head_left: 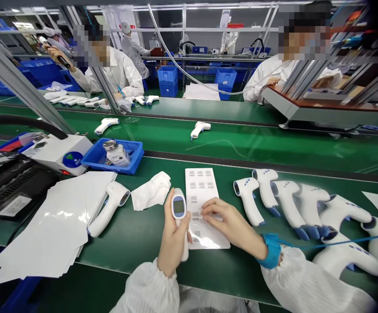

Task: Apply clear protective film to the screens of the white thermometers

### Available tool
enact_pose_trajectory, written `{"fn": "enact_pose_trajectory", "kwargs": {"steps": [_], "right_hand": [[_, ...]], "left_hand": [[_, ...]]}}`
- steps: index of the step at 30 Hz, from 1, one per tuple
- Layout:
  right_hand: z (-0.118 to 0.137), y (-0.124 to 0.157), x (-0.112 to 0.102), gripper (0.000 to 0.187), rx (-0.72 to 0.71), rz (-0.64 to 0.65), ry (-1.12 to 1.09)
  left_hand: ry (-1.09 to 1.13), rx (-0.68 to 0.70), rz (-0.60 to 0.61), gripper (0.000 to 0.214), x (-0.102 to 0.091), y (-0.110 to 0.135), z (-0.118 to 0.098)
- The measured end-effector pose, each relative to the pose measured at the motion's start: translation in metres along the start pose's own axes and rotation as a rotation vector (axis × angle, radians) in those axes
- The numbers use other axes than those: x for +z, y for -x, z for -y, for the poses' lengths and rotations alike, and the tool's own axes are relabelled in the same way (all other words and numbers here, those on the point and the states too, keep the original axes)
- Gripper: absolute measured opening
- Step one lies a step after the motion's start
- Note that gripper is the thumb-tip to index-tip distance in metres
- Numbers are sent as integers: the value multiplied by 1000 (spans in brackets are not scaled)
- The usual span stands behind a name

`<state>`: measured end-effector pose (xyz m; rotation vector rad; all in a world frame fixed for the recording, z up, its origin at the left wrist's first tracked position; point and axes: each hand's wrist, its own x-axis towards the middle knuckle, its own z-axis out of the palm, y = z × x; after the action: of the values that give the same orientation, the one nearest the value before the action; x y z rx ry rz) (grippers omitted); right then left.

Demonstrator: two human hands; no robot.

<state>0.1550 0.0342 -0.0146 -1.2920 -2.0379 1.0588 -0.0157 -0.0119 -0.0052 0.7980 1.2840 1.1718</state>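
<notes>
Grips a forehead thermometer [179, 211] in the left hand [172, 243], with fingers curled tight round the handle and the thumb along its side; holds it upright over the near part of the green bench [137, 243], blue display toward the camera. Rests the right hand [230, 221] on a barcode label sheet [205, 184] just right of that thermometer, with thumb and forefinger drawn close together at one label near the sheet's left edge; cannot tell whether pinching it or only touching. Wears a blue wrist strap [271, 251] on the right wrist, with a blue cord trailing off to the right. Near right: a row of white thermometers [290, 204] lying side by side, handles toward the near edge. Left: a spare thermometer [107, 208] lying partly on a stack of white sheets [52, 230], beside a crumpled white cloth [151, 191]. Farther left: a blue tray [94, 158] holding a small bottle [115, 153]. Far side: a green conveyor belt [241, 139] carrying two loose thermometers [200, 128], with co-workers in white coats [120, 71] beyond it.
</notes>
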Motion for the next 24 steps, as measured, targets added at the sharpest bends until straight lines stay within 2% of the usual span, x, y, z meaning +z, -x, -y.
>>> {"fn": "enact_pose_trajectory", "kwargs": {"steps": [3, 7, 9, 14, 24], "right_hand": [[-1, 13, 15, 13, -7, -5, 58], [-3, 21, 31, 15, -25, -59, 107], [-5, 23, 35, 16, -29, -93, 126], [-7, 24, 40, 15, -34, -94, 136], [1, 15, 42, 12, 60, -54, 147]], "left_hand": [[54, 34, -21, 69, -7, -16, -2], [116, -3, 94, 68, -6, -26, 1], [114, -4, 110, 66, -4, -27, 7], [24, 34, 90, 65, -3, -25, 15], [-86, 93, 108, 61, -3, -25, 12]]}}
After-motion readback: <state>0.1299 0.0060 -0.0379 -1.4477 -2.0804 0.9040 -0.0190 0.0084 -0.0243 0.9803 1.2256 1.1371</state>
